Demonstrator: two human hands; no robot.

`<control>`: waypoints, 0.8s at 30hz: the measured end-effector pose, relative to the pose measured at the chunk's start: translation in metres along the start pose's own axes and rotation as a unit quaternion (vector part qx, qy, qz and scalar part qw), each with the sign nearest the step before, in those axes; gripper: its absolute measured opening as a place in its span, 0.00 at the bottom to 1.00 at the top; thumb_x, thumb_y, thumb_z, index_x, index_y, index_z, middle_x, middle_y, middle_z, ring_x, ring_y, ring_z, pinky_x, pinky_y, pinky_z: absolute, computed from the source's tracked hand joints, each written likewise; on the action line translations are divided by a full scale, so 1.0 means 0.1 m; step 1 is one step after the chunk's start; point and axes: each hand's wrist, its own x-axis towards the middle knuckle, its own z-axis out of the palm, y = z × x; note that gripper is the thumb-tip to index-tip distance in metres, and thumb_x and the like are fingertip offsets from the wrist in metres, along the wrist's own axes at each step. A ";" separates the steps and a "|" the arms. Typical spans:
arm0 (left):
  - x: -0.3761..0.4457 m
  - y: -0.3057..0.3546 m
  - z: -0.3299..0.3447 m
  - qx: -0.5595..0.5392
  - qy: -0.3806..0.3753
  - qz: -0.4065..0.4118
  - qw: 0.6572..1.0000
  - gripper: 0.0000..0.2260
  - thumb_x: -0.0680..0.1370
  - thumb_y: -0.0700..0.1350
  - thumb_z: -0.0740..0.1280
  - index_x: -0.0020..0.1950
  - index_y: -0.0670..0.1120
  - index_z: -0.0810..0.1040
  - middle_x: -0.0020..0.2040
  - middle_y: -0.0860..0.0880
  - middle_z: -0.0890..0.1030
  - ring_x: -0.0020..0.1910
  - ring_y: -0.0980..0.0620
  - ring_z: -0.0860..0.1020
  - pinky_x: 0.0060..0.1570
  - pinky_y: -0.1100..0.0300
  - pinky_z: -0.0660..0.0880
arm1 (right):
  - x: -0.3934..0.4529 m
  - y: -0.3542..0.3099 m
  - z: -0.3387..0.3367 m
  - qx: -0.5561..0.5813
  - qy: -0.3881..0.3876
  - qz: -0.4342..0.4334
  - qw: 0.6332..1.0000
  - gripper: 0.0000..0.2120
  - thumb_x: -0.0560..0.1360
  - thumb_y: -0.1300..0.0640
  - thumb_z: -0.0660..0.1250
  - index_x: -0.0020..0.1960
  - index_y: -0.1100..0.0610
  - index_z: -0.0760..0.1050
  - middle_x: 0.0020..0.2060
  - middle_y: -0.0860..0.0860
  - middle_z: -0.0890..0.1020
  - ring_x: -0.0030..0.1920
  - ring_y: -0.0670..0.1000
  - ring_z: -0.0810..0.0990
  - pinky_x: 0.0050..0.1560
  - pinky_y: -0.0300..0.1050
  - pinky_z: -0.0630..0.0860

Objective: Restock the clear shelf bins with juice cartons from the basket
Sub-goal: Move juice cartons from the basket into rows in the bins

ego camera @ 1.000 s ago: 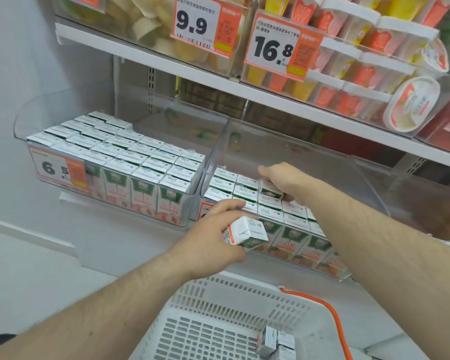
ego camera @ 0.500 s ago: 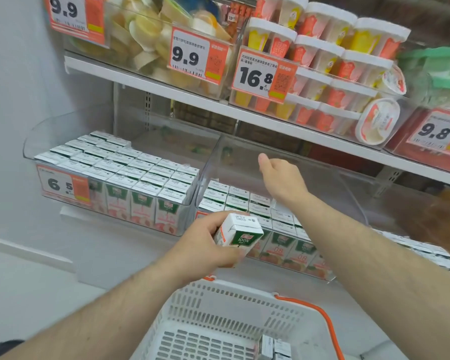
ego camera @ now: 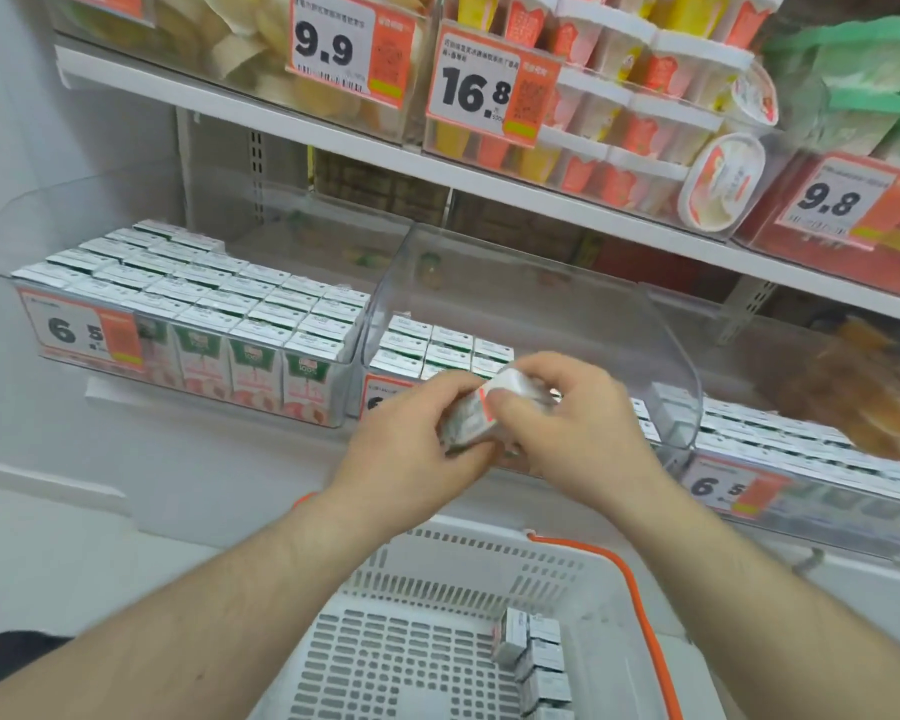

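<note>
Both hands meet in front of the middle clear bin [ego camera: 661, 330]. My left hand [ego camera: 417, 444] and my right hand [ego camera: 572, 423] both grip one small juice carton [ego camera: 481, 415], tilted and blurred between the fingers. The middle bin holds several cartons [ego camera: 427, 345] at its front, partly hidden by my hands; its back is bare. The left clear bin [ego camera: 1, 241] is packed with several rows of the same cartons. Below, a white perforated basket [ego camera: 417, 646] with an orange handle holds several cartons [ego camera: 536, 652] at its right side.
A third bin of cartons [ego camera: 801, 449] with a 6.5 price tag sits at right. The upper shelf [ego camera: 281, 116] carries fruit cups and tubs behind price tags 9.9, 16.8 and 9.8. A blurred orange-brown object [ego camera: 874, 392] shows at the right edge. White wall at left.
My right hand drew back from the middle bin and came down onto the carton held by my left hand. The carton rose slightly toward the bin front.
</note>
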 end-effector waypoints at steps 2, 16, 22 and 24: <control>0.03 -0.01 -0.01 0.202 0.020 0.057 0.978 0.23 0.73 0.58 0.66 0.68 0.60 0.68 0.66 0.57 0.75 0.68 0.53 0.70 0.66 0.53 0.65 | 0.24 0.07 -0.17 -0.040 0.070 0.020 0.997 0.09 0.72 0.47 0.68 0.49 0.49 0.81 0.42 0.44 0.83 0.46 0.49 0.80 0.46 0.44 0.76; 0.06 -0.31 0.15 0.398 -0.141 -0.051 0.905 0.40 0.76 0.50 0.63 0.77 0.61 0.36 0.77 0.56 0.30 0.74 0.44 0.27 0.70 0.36 0.32 | 1.34 0.83 0.22 -0.218 -0.102 0.149 0.959 0.17 0.77 0.45 0.64 0.50 0.59 0.80 0.57 0.55 0.83 0.44 0.56 0.80 0.36 0.43 0.73; 0.07 -0.33 0.20 0.389 -0.132 -0.054 0.910 0.41 0.76 0.46 0.63 0.77 0.60 0.37 0.76 0.57 0.29 0.73 0.44 0.26 0.70 0.39 0.30 | 1.42 0.81 0.25 -0.196 -0.132 0.157 0.959 0.17 0.78 0.46 0.62 0.44 0.60 0.77 0.43 0.54 0.79 0.38 0.54 0.78 0.40 0.47 0.75; 0.07 -0.33 0.22 0.389 -0.129 -0.054 0.911 0.41 0.75 0.45 0.63 0.77 0.60 0.37 0.76 0.57 0.30 0.73 0.44 0.26 0.69 0.40 0.30 | 1.41 0.78 0.24 -0.187 -0.148 0.169 0.956 0.23 0.80 0.42 0.58 0.58 0.60 0.76 0.55 0.57 0.80 0.46 0.55 0.79 0.44 0.47 0.74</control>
